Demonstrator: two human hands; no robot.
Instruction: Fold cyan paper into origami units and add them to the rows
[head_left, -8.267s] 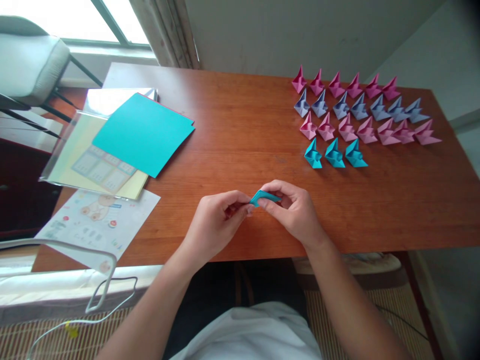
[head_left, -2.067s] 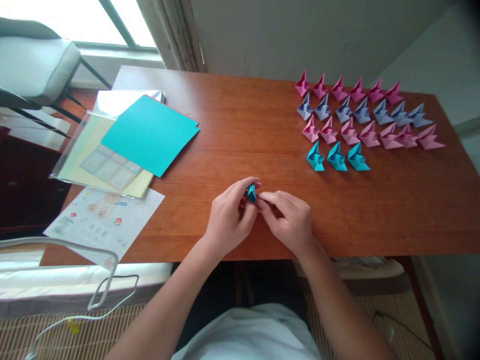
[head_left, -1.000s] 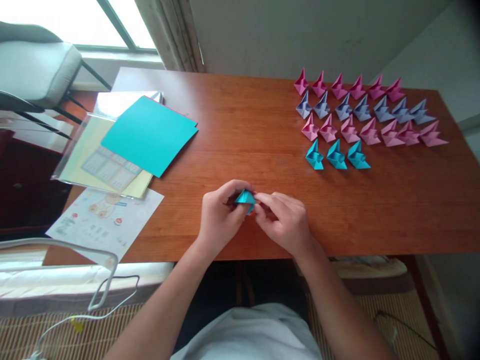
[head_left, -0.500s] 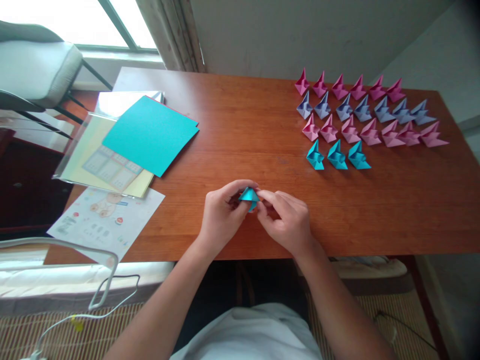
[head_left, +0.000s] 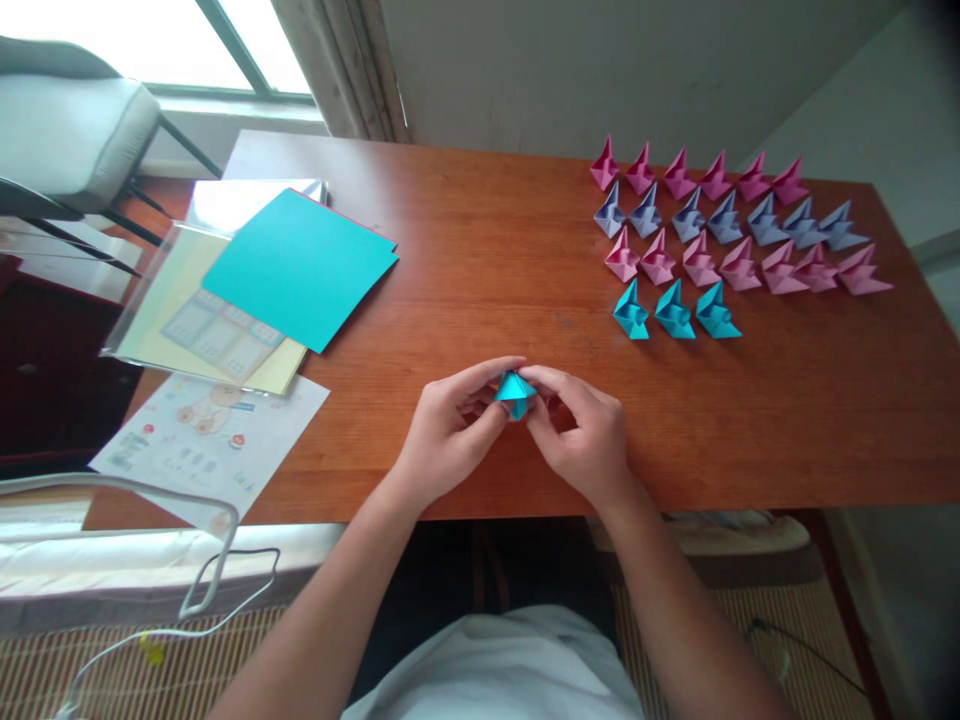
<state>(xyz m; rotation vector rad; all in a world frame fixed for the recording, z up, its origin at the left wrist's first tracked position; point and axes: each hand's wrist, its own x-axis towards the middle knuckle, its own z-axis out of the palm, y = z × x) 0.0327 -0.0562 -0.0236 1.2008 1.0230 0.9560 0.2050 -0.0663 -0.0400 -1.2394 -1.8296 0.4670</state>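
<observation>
Between my hands, over the front part of the table, is a small piece of folded turquoise paper. My left hand grips its left side with thumb and fingers. From the right, my right hand pinches the other side, its fingertips near those of the left. The fingers hide the paper's edges and underside. Three finished-looking turquoise origami figures stand in a row beyond my right hand.
Behind the turquoise row are rows of pink, lilac and magenta origami figures. At left lie turquoise paper sheets on a clear plastic packet, beside a printed sheet. A chair stands past the table's left side.
The folded paper has shifted slightly right and turned to sit evenly between both hands. My right fingers have moved from its near right edge to grip its side, mirroring the left hand.
</observation>
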